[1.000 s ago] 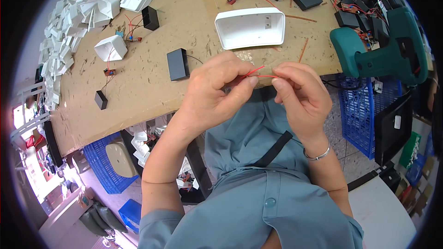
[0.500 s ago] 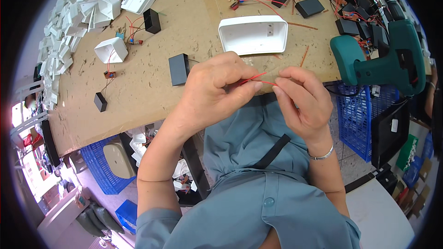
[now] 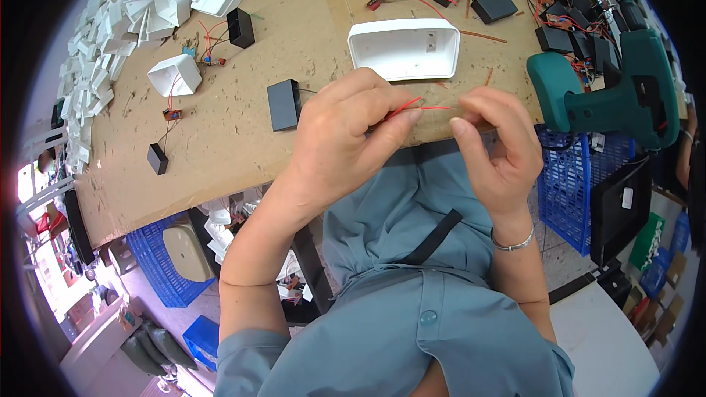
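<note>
My left hand (image 3: pixel 351 126) pinches a pair of red wires (image 3: pixel 406 107) between thumb and fingers, above the table's near edge. Two wire ends stick out past the thumb, one pointing up, one running right. To the right, my right hand (image 3: pixel 501 148) has its thumb and index finger apart, just off the tip of the longer wire; I see nothing between them. Left of my left hand lies a black box (image 3: pixel 284 105) with a dark wire running from it under the hand. Beyond both hands stands a white plastic housing (image 3: pixel 403 53), its hollow side facing me.
White housings (image 3: pixel 136 26) are heaped at the far left. A green power tool (image 3: pixel 610 99) lies at the table's right edge, near black boxes (image 3: pixel 555 40) tangled with red wires. Below the table stand blue baskets (image 3: pixel 165 265). Small wired circuit boards (image 3: pixel 172 115) lie at left.
My right hand has let go of the red wire's end and moved right, its thumb and finger parting. My left hand still grips the wires, slightly higher in view.
</note>
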The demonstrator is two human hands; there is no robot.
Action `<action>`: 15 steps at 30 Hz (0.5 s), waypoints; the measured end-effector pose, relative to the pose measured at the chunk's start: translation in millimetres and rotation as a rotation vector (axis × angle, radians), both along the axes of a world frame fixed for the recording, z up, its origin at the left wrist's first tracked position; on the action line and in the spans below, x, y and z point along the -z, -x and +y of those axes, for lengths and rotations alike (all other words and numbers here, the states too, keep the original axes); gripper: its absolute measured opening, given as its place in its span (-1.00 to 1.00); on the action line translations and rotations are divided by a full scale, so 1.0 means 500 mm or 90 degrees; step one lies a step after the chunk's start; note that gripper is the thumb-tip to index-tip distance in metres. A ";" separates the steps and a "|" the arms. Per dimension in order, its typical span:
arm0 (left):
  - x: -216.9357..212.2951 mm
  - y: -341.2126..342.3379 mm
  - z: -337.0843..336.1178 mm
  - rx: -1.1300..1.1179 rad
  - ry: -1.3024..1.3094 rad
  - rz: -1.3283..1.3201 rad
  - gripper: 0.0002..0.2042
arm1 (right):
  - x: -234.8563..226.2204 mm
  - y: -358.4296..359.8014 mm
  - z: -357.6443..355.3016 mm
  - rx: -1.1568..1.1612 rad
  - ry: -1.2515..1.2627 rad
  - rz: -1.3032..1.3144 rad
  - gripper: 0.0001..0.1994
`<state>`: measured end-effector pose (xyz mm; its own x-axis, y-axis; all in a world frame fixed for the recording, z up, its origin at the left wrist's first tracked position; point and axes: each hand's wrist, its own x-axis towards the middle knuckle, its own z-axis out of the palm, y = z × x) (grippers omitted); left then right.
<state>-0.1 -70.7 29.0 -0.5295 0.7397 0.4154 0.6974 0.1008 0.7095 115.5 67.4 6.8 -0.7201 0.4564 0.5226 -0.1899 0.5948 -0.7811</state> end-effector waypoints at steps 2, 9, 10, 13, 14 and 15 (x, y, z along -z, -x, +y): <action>-0.003 -0.002 0.000 0.005 0.008 -0.005 -0.88 | -0.004 0.000 -0.002 0.016 0.013 0.010 -0.83; -0.009 0.002 0.000 0.046 0.051 0.006 -0.90 | -0.002 -0.001 0.006 -0.025 -0.087 -0.021 -0.85; -0.011 0.005 0.001 0.061 0.048 0.012 -0.90 | 0.000 0.000 0.006 -0.024 -0.072 -0.022 -0.86; -0.030 0.021 0.004 0.103 0.096 0.122 -0.90 | -0.001 0.004 0.007 -0.029 -0.092 -0.011 -0.88; -0.029 0.024 0.005 0.102 0.096 0.124 -0.90 | 0.000 0.005 0.008 -0.029 -0.093 -0.010 -0.88; -0.028 0.026 0.005 0.105 0.095 0.118 -0.91 | 0.000 0.005 0.009 -0.038 -0.110 -0.015 -0.88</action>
<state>-13.0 -68.0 43.3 -0.3222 0.8694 0.3745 0.8296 0.0688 0.5541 112.8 71.9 6.9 -0.7558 0.3176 0.5726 -0.2123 0.7084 -0.6731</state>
